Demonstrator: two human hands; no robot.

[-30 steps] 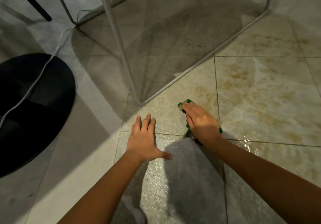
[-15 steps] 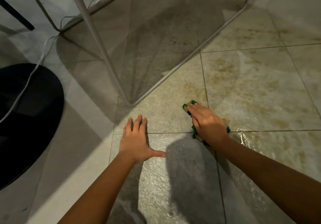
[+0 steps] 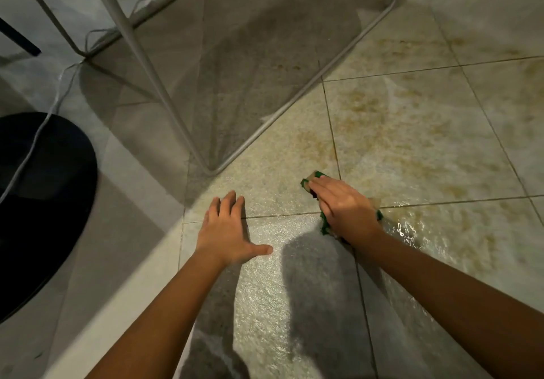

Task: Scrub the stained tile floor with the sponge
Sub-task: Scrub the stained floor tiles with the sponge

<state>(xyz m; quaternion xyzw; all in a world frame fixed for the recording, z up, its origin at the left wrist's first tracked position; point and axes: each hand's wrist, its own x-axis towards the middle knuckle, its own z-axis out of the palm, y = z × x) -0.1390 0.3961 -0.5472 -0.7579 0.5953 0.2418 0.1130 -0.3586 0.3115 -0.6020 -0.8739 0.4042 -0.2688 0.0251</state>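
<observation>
My right hand [image 3: 344, 208] lies flat on a green sponge [image 3: 323, 226] and presses it onto the tile floor [image 3: 265, 275], right where two grout lines cross. Only the sponge's green edges and its far tip show around my fingers and palm. My left hand [image 3: 228, 228] rests flat on the floor to the left, fingers spread over a grout line, holding nothing. Brownish-yellow stains [image 3: 382, 119] cover the tiles beyond and to the right of the sponge.
A white metal tube frame [image 3: 153, 84] stands on the floor just beyond my hands, its corner close to the left hand. A round black object [image 3: 44, 202] lies at the left with a grey cable [image 3: 38, 134] across it. Wet floor [image 3: 412, 231] glistens right of the sponge.
My right hand with the sponge has slid slightly right and toward me, onto the grout crossing. The view has shifted a little; my left hand stays planted.
</observation>
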